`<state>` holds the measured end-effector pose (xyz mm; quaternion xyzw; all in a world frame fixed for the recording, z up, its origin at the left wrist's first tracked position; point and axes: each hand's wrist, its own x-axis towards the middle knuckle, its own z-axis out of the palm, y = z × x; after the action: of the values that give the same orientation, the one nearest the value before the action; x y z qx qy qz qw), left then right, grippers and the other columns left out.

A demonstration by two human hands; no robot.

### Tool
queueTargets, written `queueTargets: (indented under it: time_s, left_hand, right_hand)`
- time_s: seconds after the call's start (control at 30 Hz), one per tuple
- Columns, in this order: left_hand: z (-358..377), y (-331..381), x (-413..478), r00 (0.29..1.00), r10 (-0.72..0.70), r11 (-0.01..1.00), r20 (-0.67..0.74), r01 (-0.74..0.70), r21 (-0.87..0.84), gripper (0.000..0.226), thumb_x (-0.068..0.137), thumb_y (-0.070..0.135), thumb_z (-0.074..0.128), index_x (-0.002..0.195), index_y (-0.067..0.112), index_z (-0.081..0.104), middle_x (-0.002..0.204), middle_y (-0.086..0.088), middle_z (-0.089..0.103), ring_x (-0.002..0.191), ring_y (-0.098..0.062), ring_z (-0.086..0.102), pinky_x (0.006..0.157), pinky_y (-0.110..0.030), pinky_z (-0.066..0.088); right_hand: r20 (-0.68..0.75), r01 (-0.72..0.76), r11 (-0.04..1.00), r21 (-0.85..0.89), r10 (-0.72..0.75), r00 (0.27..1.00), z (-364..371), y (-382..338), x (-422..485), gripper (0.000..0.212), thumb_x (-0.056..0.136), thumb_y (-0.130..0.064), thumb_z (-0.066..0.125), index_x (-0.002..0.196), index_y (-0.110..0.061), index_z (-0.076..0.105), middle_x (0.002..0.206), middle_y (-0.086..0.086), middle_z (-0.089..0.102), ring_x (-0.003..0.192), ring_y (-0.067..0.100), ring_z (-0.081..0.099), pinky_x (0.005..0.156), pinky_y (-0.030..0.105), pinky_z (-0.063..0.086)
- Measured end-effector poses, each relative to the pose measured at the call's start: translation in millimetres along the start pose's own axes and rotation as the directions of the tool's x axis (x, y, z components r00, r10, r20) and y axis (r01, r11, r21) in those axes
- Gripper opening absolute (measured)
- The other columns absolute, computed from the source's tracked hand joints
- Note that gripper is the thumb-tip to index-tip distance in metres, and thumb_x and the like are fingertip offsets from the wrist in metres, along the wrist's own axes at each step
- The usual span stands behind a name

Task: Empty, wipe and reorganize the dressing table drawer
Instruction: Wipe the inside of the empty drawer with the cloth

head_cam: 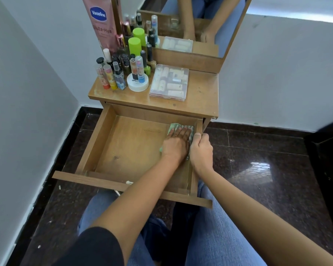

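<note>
Flooring point(258, 169) of dark polished stone is seen beneath a small wooden dressing table point(200, 93) set against a white wall, with a framed mirror point(210, 25) stood at its back. The drawer point(131, 146) is pulled well out, and its worn wooden bottom is exposed. On the tabletop a tall pink Vaseline bottle point(101, 24) is stood at the back left, a clear plastic box point(169, 82) is laid flat near the middle, and a crowd of small bottles point(123, 64) is gathered at the left behind a white jar point(137, 84). A green cloth point(172, 127) is pressed onto the drawer bottom in the far right corner by the left hand point(176, 144), its fingers held straight and flat. The drawer's right wall is gripped from above by the right hand point(201, 150), fingers curled over the top edge.
</note>
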<state>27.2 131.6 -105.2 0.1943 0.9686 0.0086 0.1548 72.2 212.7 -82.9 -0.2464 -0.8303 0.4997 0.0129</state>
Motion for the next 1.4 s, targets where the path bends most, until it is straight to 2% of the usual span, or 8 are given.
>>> queueTargets:
  time_s: [0.17, 0.3, 0.43, 0.63, 0.87, 1.07, 1.23, 1.4]
  left_hand:
    - [6.1, -10.0, -3.7, 0.994, 0.099, 0.99, -0.047, -0.104, -0.097, 0.055, 0.107, 0.03, 0.016, 0.157, 0.015, -0.001, 0.165, -0.001, 0.0, 0.152, -0.015, -0.003, 0.12, -0.029, -0.008]
    - [4.6, -13.4, 0.7, 0.993, 0.109, 0.988, -0.047, -0.114, -0.107, 0.055, 0.107, 0.029, 0.017, 0.157, 0.016, -0.003, 0.165, 0.0, 0.0, 0.152, -0.015, -0.003, 0.119, -0.03, -0.008]
    - [-4.8, -8.5, 9.1, 0.998, 0.051, 0.993, 0.031, -0.047, -0.111, 0.055, 0.107, 0.029, 0.019, 0.157, 0.02, -0.002, 0.166, 0.002, 0.0, 0.152, -0.015, 0.0, 0.121, -0.029, -0.001]
    - [-7.6, 3.7, 8.0, 0.996, -0.037, 0.995, 0.085, 0.044, -0.086, 0.059, 0.107, 0.025, 0.024, 0.156, 0.019, -0.006, 0.165, 0.002, -0.005, 0.152, -0.016, -0.005, 0.123, -0.032, 0.0]
    - [-5.8, -0.6, -2.9, 0.99, -0.092, 0.993, 0.105, 0.1, -0.07, 0.056, 0.108, 0.026, 0.019, 0.156, 0.02, -0.008, 0.165, 0.004, -0.005, 0.152, -0.015, -0.004, 0.122, -0.036, 0.0]
    - [-8.2, -41.1, -16.9, 0.98, -0.182, 0.982, 0.076, 0.186, -0.043, 0.055, 0.107, 0.027, 0.017, 0.157, 0.016, -0.002, 0.165, 0.001, 0.005, 0.152, -0.016, 0.005, 0.122, -0.036, 0.001]
    - [-7.6, -41.0, -18.4, 0.989, -0.145, 0.975, 0.04, 0.15, -0.163, 0.055, 0.106, 0.029, 0.021, 0.158, 0.018, 0.006, 0.165, 0.0, 0.011, 0.152, -0.021, 0.005, 0.121, -0.038, -0.004]
    - [-4.2, 8.0, -11.0, 0.994, -0.009, 0.99, 0.107, 0.024, -0.138, 0.066, 0.105, 0.029, 0.031, 0.156, 0.02, -0.009, 0.165, -0.001, -0.008, 0.151, -0.021, -0.012, 0.12, -0.039, -0.011]
  right_hand:
    - [0.004, -0.004, 1.0, 0.008, 0.004, 1.0, 0.4, 1.0, 0.8, 0.028, 0.102, -0.036, 0.029, 0.106, -0.016, 0.047, 0.105, 0.008, 0.059, 0.093, 0.024, 0.055, 0.079, 0.038, 0.042]
    - [-0.002, 0.002, 1.0, 0.012, -0.002, 1.0, 0.7, 1.8, 2.7, 0.029, 0.102, -0.036, 0.029, 0.107, -0.014, 0.048, 0.104, 0.008, 0.059, 0.094, 0.024, 0.055, 0.078, 0.036, 0.041]
    - [-0.005, 0.009, 1.0, 0.017, -0.009, 1.0, 1.5, 3.3, 2.7, 0.027, 0.102, -0.036, 0.029, 0.105, -0.016, 0.048, 0.104, 0.008, 0.059, 0.094, 0.024, 0.055, 0.08, 0.038, 0.042]
    - [-0.012, 0.007, 1.0, 0.005, -0.007, 1.0, 2.3, 3.1, -0.5, 0.035, 0.102, -0.038, 0.028, 0.116, -0.012, 0.049, 0.11, 0.01, 0.06, 0.099, 0.026, 0.056, 0.09, 0.046, 0.045]
    - [0.009, 0.0, 0.999, -0.038, 0.0, 1.0, -1.3, 2.8, -6.7, 0.037, 0.102, -0.038, 0.026, 0.119, -0.014, 0.047, 0.114, 0.009, 0.059, 0.101, 0.025, 0.056, 0.089, 0.044, 0.045]
    - [0.002, -0.001, 0.999, -0.033, 0.001, 1.0, -1.4, 2.8, -7.0, 0.038, 0.102, -0.039, 0.026, 0.115, -0.012, 0.049, 0.108, 0.008, 0.06, 0.096, 0.025, 0.056, 0.083, 0.041, 0.044]
    - [-0.019, 0.012, 1.0, -0.026, -0.012, 1.0, -0.3, 2.5, -6.5, 0.036, 0.102, -0.038, 0.028, 0.114, -0.011, 0.05, 0.105, 0.008, 0.06, 0.095, 0.025, 0.057, 0.083, 0.042, 0.046]
    - [-0.016, 0.013, 1.0, -0.026, -0.013, 1.0, -0.3, 3.8, -4.9, 0.035, 0.102, -0.036, 0.029, 0.115, -0.011, 0.049, 0.107, 0.009, 0.06, 0.095, 0.023, 0.056, 0.082, 0.038, 0.044]
